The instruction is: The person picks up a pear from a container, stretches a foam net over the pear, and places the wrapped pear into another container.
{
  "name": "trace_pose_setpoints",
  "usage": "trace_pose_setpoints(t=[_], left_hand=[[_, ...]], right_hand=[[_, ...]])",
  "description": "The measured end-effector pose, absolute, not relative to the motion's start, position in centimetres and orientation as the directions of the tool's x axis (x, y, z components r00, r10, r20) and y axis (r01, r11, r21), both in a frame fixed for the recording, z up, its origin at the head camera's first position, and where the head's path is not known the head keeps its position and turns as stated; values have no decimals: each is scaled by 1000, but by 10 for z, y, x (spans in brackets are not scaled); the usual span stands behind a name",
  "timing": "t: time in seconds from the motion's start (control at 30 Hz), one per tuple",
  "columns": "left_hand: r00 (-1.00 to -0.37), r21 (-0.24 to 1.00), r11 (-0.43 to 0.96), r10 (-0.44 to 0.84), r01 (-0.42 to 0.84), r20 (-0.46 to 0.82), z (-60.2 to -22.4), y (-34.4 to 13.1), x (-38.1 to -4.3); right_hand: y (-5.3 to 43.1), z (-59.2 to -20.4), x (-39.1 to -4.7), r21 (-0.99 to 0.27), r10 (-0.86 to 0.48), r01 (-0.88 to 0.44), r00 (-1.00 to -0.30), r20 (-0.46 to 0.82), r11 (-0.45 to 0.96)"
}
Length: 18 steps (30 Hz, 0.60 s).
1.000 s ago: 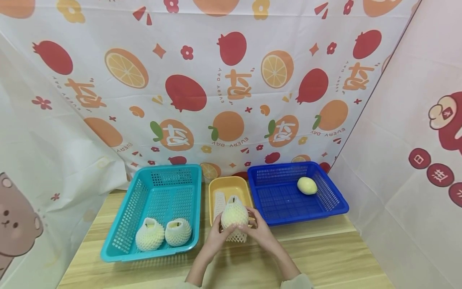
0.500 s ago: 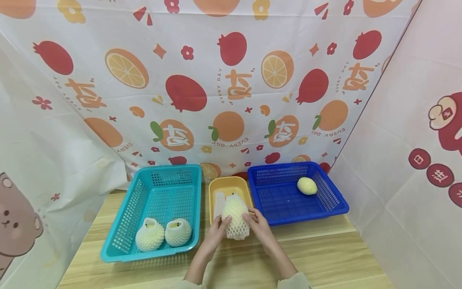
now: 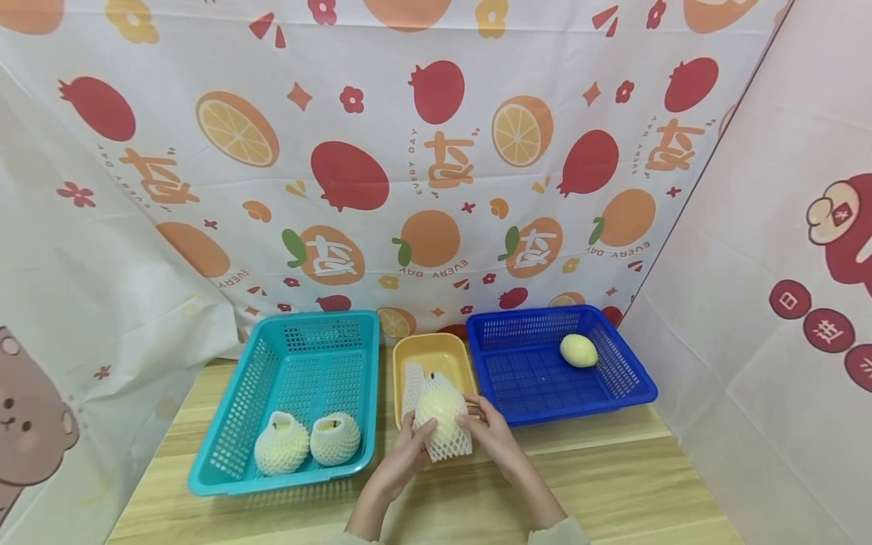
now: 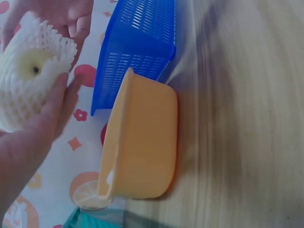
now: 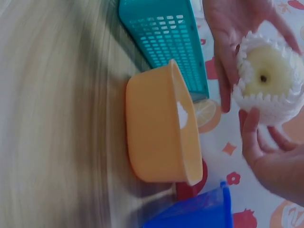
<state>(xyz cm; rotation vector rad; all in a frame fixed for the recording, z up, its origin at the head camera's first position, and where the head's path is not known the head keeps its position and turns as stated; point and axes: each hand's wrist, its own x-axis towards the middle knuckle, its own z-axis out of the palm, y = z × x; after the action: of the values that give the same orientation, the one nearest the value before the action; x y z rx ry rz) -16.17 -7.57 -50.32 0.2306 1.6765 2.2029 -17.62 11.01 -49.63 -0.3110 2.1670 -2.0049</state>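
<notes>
On the wooden table [image 3: 613, 484] sat a big green basket [image 3: 300, 371], a blue basket [image 3: 514, 378], and between them a small yellow tub [image 3: 443, 348]. Above the tub's near end, the left hand [image 3: 402, 458] and right hand [image 3: 493, 435] gripped a pear [image 3: 439, 405] from both sides, with a white net [image 3: 452, 448] around it. Two wrapped pears [image 3: 281, 445] lay in the green one, a bare yellow fruit [image 3: 579, 350] in the blue. Fitting the net seemed to be the step; next, its loose edge likely called for gentle tugs, without squashing the pear.
</notes>
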Motion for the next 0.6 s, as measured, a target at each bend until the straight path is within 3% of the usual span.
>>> trace_pose_setpoints(t=[0.33, 0.6], left_hand=[[-931, 977, -179, 362, -112, -40, -502, -79, -158], [-951, 999, 26, 307, 30, 20, -507, -72, -154]], right_hand=[[121, -507, -175, -992, -395, -85, -912, 114, -90], [121, -509, -176, -984, -410, -94, -900, 148, -149]])
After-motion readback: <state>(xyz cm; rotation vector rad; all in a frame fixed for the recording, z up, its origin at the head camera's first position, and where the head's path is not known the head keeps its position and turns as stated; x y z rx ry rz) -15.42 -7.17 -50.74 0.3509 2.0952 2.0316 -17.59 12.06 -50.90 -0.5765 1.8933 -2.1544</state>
